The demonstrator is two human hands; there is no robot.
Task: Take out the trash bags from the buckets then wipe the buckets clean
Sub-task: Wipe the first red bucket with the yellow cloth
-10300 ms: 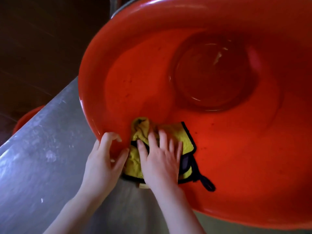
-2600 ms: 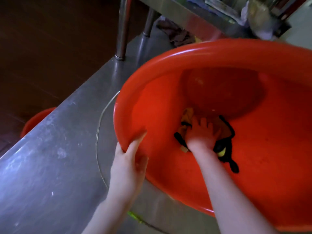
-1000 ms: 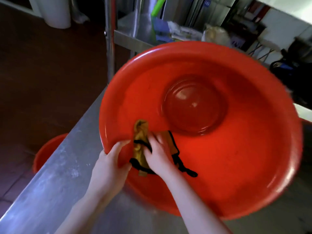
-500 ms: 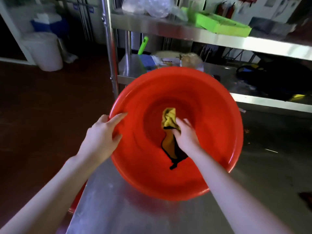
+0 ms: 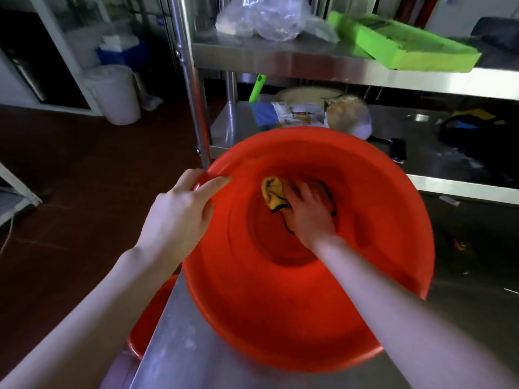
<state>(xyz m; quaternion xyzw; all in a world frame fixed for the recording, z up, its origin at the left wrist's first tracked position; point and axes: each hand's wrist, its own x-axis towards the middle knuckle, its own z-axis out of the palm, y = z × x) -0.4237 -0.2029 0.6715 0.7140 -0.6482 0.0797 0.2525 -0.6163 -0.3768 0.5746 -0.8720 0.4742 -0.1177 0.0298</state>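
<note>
— While the red bucket leans tilted on the steel table, its mouth toward the camera, what are the hands doing?
— The left hand has its grip closed on the bucket's upper left rim, thumb inside, fingers curled over the outside.
— And the right hand?
— It is deep inside, near the bottom. Its grip is wide, with the fingers laid fairly straight, pressing a yellow cloth with black trim against the inner wall.
— Where on the table does the bucket sit?
— By the table's left edge. A second red bucket shows below that edge, partly hidden.
— Behind?
— A steel shelf carries a green tray and a clear plastic bag. A white bin stands on the floor, far left.
</note>
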